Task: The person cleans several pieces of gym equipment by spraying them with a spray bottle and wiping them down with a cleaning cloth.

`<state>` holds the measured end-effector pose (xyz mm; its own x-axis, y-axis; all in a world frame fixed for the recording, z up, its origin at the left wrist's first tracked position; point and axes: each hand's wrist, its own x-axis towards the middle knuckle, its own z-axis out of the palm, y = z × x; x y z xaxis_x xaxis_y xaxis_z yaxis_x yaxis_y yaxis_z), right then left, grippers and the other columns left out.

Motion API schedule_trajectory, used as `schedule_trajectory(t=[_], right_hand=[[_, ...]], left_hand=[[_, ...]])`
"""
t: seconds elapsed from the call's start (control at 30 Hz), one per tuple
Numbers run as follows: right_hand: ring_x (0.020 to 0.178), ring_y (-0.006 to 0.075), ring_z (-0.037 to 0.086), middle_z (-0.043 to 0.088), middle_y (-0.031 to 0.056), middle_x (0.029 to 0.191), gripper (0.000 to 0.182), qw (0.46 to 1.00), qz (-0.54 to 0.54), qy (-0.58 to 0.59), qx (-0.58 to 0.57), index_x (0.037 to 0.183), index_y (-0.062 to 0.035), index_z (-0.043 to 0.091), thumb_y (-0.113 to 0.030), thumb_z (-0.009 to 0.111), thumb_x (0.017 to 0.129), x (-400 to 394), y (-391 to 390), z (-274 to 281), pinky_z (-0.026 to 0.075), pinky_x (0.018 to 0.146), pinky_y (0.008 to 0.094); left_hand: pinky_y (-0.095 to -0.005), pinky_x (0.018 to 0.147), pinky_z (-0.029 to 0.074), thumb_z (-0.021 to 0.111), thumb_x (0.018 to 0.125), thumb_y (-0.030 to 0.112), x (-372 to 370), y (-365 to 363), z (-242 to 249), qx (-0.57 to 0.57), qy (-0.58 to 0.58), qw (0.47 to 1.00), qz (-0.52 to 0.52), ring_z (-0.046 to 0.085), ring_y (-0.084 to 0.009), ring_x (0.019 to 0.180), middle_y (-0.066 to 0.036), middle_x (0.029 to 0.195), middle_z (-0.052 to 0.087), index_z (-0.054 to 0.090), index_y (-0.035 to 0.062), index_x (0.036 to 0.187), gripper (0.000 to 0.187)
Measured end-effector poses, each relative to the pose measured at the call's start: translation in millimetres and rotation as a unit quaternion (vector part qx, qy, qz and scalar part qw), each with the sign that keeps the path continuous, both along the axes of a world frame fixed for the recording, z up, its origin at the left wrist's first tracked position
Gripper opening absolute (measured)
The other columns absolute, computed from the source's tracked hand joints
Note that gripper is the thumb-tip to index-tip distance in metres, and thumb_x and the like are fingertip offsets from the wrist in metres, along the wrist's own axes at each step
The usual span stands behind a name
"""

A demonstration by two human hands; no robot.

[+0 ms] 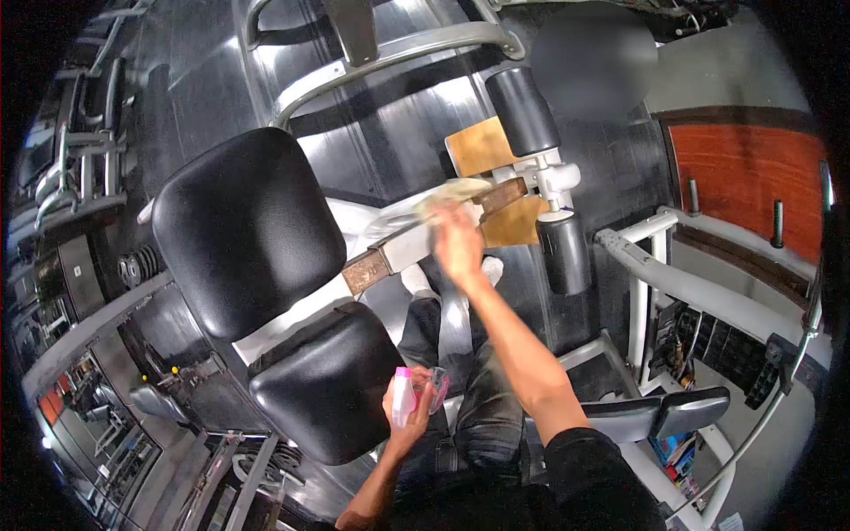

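My left hand (411, 414) is closed round a small bottle (404, 398) with a pink top, beside the lower black seat pad (323, 385). My right hand (454, 237) is stretched forward over the machine's light-coloured beam (412, 248), closed on a pale cloth (456, 189). Motion blurs the cloth and the fingers. The cloth lies against the beam near its brown worn section (503, 196).
A large black pad (248, 230) stands at the left. Black rollers (524, 111) and wooden footplates (481, 147) are beyond my right hand. White frame bars (691, 274) rise at the right. A blurred shape is at the top right.
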<state>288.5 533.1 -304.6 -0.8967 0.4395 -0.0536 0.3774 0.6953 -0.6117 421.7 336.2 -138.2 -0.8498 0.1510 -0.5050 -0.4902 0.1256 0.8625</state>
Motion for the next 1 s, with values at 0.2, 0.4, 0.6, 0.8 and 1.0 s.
schedule_trajectory(t=[0.2, 0.4, 0.6, 0.8, 1.0], right_hand=[[0.118, 0.0298, 0.052, 0.055, 0.0066, 0.126, 0.037, 0.979, 0.185, 0.078, -0.027, 0.109, -0.0173, 0.067, -0.001, 0.06, 0.076, -1, -9, 17, 0.041, 0.102, 0.0417], [0.11, 0.0335, 0.057, 0.059, 0.0143, 0.118, 0.04, 0.997, -0.071, 0.001, -0.008, 0.112, -0.0114, 0.065, 0.004, 0.054, 0.077, 15, 73, -59, 0.049, 0.093, 0.0399], [0.118, 0.0323, 0.055, 0.058, 0.0088, 0.124, 0.042, 0.998, 0.016, 0.041, -0.036, 0.11, -0.0165, 0.067, 0.005, 0.056, 0.076, 21, 11, -9, 0.052, 0.091, 0.0376], [0.12, 0.0315, 0.053, 0.056, 0.0094, 0.128, 0.04, 0.999, 0.023, 0.037, -0.018, 0.108, -0.0175, 0.068, 0.003, 0.055, 0.076, 28, 60, -35, 0.051, 0.093, 0.0393], [0.111, 0.0318, 0.058, 0.057, 0.0101, 0.126, 0.035, 0.998, -0.004, 0.008, -0.059, 0.113, -0.015, 0.065, -0.003, 0.059, 0.081, 43, 30, -19, 0.051, 0.09, 0.039]], left_hand=[[-0.0281, 0.07, 0.05, 0.063, 0.086, -0.002, 1, -4, -3, -0.098, 0.036, 0.992, -0.069, 0.063, -0.015, 0.075, -0.013, 0.092, 0.064, 0.059, -0.0028, 0.093, 0.008], [-0.0271, 0.067, 0.05, 0.062, 0.087, -0.002, -10, 9, 11, -0.095, -0.013, 0.994, -0.051, 0.062, -0.0139, 0.073, -0.011, 0.094, 0.063, 0.058, -0.0022, 0.095, 0.008], [-0.0265, 0.065, 0.05, 0.059, 0.087, -0.002, -16, 18, 12, -0.108, -0.023, 0.993, -0.029, 0.061, -0.0127, 0.072, -0.01, 0.093, 0.062, 0.057, -0.0022, 0.095, 0.008], [-0.0252, 0.064, 0.049, 0.059, 0.09, 0.002, -21, 29, 20, -0.125, -0.046, 0.991, 0.013, 0.059, -0.0121, 0.07, -0.006, 0.082, 0.062, 0.059, -0.0011, 0.091, 0.003], [-0.0249, 0.059, 0.046, 0.065, 0.089, 0.009, -30, 52, 5, -0.148, -0.031, 0.982, -0.11, 0.056, -0.0094, 0.063, -0.002, 0.073, 0.059, 0.06, 0.0014, 0.088, 0.009]])
